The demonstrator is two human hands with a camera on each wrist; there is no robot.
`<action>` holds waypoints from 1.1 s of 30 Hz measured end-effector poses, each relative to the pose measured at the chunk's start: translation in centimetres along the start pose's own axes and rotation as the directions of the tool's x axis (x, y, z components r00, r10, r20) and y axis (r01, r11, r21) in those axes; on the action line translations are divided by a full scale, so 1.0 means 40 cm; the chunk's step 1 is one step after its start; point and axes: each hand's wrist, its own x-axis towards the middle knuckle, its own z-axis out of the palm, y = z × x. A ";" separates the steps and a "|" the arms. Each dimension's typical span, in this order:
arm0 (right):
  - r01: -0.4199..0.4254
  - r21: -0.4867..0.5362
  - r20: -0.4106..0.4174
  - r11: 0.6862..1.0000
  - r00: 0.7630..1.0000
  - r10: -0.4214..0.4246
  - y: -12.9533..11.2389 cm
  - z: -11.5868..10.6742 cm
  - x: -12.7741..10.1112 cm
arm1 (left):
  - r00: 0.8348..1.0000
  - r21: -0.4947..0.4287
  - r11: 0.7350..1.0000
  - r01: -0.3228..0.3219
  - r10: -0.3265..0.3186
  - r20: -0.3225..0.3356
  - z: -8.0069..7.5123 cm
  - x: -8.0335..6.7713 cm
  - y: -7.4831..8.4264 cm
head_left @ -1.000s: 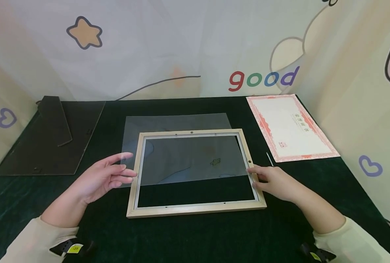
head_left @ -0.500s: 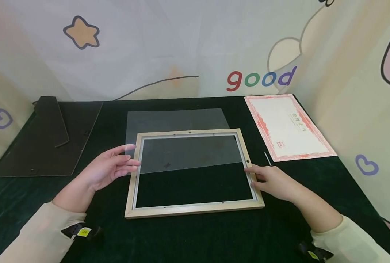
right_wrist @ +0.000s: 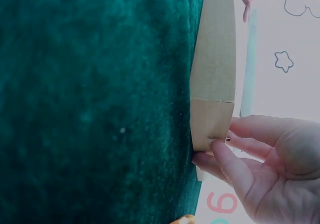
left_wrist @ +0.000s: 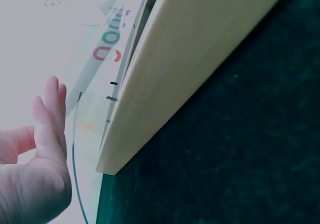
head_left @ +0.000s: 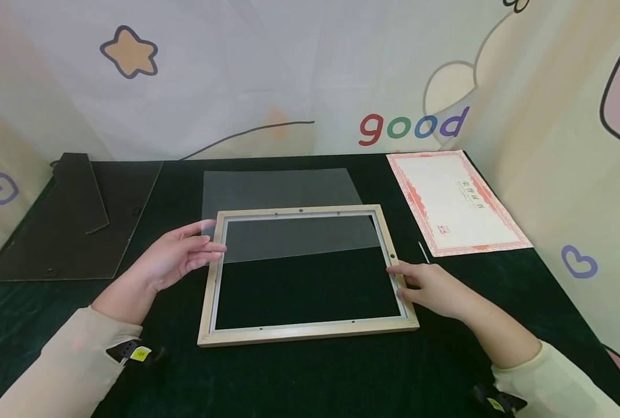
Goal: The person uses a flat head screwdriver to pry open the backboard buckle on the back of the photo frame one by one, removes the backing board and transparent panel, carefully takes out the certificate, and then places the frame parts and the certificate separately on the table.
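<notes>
A light wooden picture frame lies on the dark green cloth, its inner rim pale. My right hand grips the frame's right side; in the right wrist view, thumb and fingers close around the wooden edge. Beyond and partly behind the frame is a clear plastic sheet, its lower edge visible through the opening. My left hand pinches this sheet at its left edge, fingertips overlapping the frame's left side. In the left wrist view, the left hand stands beside the frame's wooden side.
A black backing board with a fold-out stand lies at the back left. On the right is a certificate with a red patterned border. A thin white stick lies beside it. Printed curtains enclose the table behind and at the sides.
The clear sheet has slid away toward the back, its lower edge moving up across the frame's opening. My left hand has moved forward and right with it. The right hand keeps its grip.
</notes>
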 end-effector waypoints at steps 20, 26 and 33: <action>-0.011 0.006 0.000 1.000 1.000 0.011 -0.005 0.002 -0.001 | 0.996 -0.033 0.999 -0.016 0.013 -0.091 -0.011 0.071 0.029; -0.009 0.000 -0.004 1.000 1.000 0.009 -0.006 0.001 0.002 | 0.989 -0.023 1.000 0.013 -0.016 -0.148 -0.010 0.099 0.035; -0.016 0.005 -0.001 1.000 1.000 0.016 -0.008 0.003 -0.004 | 0.978 0.004 0.999 0.033 -0.032 -0.204 -0.004 0.125 0.039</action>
